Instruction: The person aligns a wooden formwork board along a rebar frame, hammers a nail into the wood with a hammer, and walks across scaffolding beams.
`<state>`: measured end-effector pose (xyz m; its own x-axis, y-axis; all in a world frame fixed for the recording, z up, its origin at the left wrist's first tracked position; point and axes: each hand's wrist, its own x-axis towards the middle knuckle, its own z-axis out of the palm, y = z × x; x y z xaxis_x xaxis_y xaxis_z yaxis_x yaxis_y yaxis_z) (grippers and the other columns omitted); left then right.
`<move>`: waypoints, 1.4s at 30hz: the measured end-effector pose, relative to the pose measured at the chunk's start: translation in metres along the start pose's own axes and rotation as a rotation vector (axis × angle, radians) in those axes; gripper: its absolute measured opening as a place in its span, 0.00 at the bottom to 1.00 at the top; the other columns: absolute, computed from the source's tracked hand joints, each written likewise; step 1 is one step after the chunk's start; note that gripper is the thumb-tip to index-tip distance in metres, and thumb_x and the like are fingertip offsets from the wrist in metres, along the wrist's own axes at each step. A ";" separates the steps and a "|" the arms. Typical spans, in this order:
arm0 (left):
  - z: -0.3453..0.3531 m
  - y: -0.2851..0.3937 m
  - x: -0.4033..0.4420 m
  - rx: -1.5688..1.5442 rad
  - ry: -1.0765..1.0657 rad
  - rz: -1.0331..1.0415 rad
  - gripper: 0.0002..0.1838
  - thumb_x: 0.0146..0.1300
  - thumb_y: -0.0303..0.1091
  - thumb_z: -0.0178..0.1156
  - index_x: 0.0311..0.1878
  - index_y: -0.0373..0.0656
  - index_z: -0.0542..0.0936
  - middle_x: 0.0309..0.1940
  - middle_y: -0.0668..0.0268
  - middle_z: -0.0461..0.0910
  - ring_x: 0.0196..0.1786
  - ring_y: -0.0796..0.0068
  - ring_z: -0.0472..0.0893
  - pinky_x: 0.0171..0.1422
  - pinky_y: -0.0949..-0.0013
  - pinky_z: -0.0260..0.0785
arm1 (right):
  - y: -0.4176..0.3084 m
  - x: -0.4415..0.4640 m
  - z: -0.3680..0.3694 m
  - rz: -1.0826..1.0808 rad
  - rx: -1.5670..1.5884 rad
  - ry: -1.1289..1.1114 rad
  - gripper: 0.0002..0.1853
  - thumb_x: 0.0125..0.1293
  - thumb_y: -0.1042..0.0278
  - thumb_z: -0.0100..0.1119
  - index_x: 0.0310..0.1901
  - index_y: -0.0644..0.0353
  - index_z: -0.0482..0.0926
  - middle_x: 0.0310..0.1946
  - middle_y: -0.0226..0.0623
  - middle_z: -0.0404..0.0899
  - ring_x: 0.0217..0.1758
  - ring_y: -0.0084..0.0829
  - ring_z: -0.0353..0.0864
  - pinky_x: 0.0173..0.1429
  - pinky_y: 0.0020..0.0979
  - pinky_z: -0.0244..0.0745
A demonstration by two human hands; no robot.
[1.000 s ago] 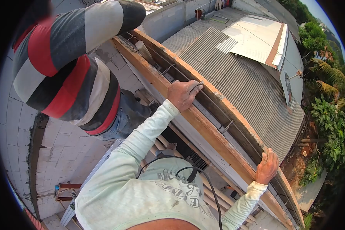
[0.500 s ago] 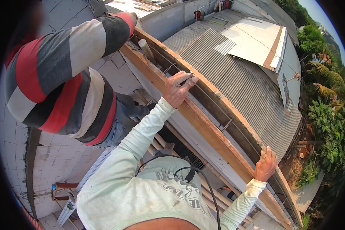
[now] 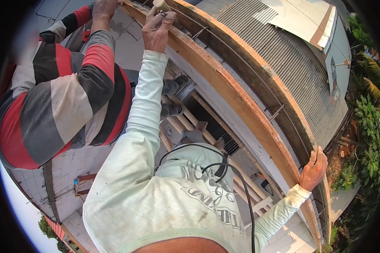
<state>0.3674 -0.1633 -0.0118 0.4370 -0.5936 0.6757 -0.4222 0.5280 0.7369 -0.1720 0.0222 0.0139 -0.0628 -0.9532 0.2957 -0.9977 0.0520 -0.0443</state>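
Note:
Two long wooden boards form a narrow channel, the inner board [image 3: 236,99] nearer my body and the outer board [image 3: 257,63] beyond it. Thin metal rods [image 3: 277,113] lie between them. At the upper end, my left hand [image 3: 157,33] is closed in a pinch just below a round wooden peg [image 3: 161,5]; something small and dark shows at the fingertips, too small to name. Lower right, my right hand [image 3: 314,169] has its fingers closed over the top edge of the outer board.
A co-worker in a striped shirt [image 3: 67,101] leans in on the left, one hand [image 3: 104,9] near the boards' upper end. Corrugated roofing [image 3: 257,46] lies beyond. Below are bamboo poles [image 3: 185,114], block walls and a black cable [image 3: 240,177] across my shirt.
My left hand has moved up and left along the boards to the peg. My right hand stays on the outer board. The co-worker's arm has shifted and a hand now shows. The view has tilted.

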 end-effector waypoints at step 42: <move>0.046 0.094 0.072 -0.377 0.002 0.366 0.11 0.68 0.37 0.64 0.42 0.37 0.82 0.27 0.72 0.77 0.29 0.85 0.73 0.32 0.81 0.64 | 0.003 0.001 0.001 0.010 -0.008 -0.029 0.15 0.72 0.66 0.55 0.57 0.60 0.78 0.49 0.45 0.80 0.53 0.45 0.78 0.58 0.41 0.71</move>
<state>0.3231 -0.1841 0.1048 0.3159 -0.3286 0.8901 -0.2329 0.8826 0.4084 -0.1754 0.0215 0.0129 -0.0725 -0.9607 0.2679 -0.9972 0.0642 -0.0396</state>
